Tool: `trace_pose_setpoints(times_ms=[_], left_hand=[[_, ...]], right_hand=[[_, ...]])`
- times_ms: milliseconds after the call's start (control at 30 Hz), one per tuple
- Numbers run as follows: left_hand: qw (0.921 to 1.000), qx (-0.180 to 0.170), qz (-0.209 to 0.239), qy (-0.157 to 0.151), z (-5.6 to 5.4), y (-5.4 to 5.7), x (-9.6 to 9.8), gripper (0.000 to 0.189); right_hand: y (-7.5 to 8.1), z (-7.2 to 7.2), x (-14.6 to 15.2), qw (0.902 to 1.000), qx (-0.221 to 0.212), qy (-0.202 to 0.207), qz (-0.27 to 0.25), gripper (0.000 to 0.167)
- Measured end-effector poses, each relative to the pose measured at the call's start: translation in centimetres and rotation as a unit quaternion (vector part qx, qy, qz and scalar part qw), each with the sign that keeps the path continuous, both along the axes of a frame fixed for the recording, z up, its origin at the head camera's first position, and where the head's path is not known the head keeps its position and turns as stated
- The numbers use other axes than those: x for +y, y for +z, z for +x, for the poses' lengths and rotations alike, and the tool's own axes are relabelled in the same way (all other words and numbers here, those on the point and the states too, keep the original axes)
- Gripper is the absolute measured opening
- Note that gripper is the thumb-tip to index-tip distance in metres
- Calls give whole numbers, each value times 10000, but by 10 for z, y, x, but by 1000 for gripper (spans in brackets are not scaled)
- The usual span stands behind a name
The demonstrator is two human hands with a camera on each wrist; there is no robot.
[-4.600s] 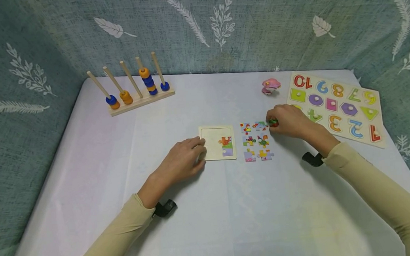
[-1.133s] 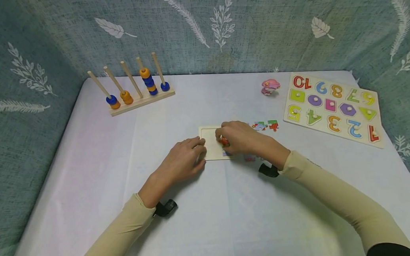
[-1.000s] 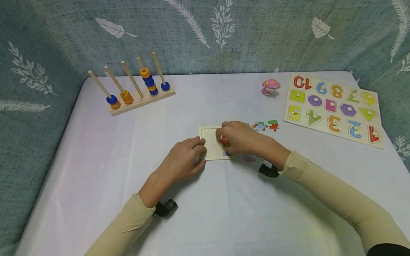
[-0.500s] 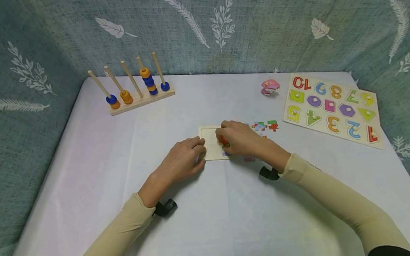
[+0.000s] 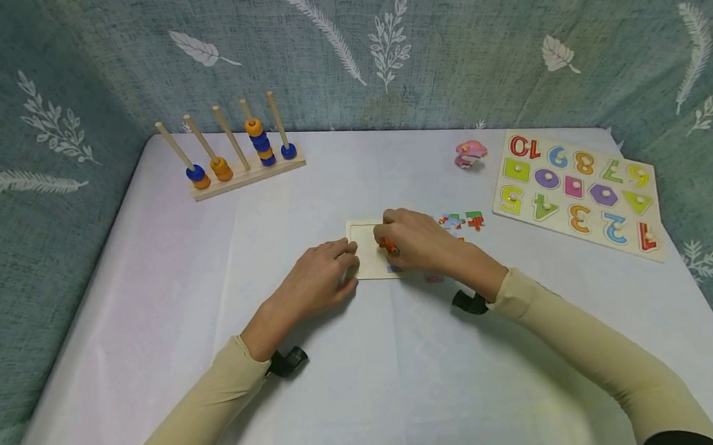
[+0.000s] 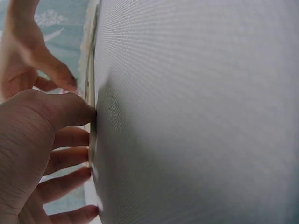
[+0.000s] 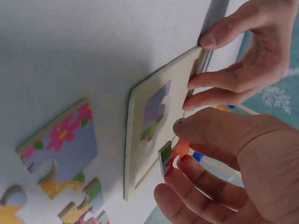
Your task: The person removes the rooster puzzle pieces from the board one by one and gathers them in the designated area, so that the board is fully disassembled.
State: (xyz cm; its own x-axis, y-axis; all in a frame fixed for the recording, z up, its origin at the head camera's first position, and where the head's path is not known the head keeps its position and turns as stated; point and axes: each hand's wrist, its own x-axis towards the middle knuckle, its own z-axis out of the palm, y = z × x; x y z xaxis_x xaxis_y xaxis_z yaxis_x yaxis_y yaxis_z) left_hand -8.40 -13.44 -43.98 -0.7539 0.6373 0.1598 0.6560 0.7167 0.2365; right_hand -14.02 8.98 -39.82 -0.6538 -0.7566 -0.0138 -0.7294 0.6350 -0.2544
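My left hand (image 5: 319, 273) holds the left edge of a small square wooden puzzle tray (image 5: 366, 251), thumb and fingertips at its rim. Over the tray's right side, my right hand (image 5: 420, 240) pinches an orange-red jigsaw piece (image 7: 181, 148) between thumb and fingers. In the right wrist view this piece is tilted, its green edge showing. A purple and green piece (image 7: 154, 111) lies inside the tray. Right of the tray lie loose jigsaw pieces, among them a flowered piece (image 7: 70, 133) and a red and green piece (image 5: 474, 220); my right hand and forearm partly hide them.
A wooden peg stacker (image 5: 244, 180) with blue and orange beads stands at the back left. Toward the back right are a pink figurine (image 5: 471, 153) and a number-and-shape puzzle board (image 5: 562, 209). A patterned cloth (image 5: 321, 66) hangs behind the white table (image 5: 356, 388).
My right hand has left the red and green piece at the end of the top row, moved left over the tray and pinched the orange-red piece. My left hand has stayed put.
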Motion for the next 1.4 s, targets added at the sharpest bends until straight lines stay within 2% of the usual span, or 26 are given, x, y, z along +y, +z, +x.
trace_pose_setpoints(times_ms=[367,633,967,1400], left_hand=[[9999,110,36,-20,-1,0,1,21],[9998,160,117,-13,-3,1,2,20],[9999,98,65,17,-2,0,4,21],[10000,64,19,13,-2,4,6,21]], right_hand=[[7,7,15,9995,201,38,-221,14],[13,8,32,9996,228,-42,-179,15],[16,13,57,9989,283,-193,-309,13],[17,18,83,9980,480,-315,-270,20]])
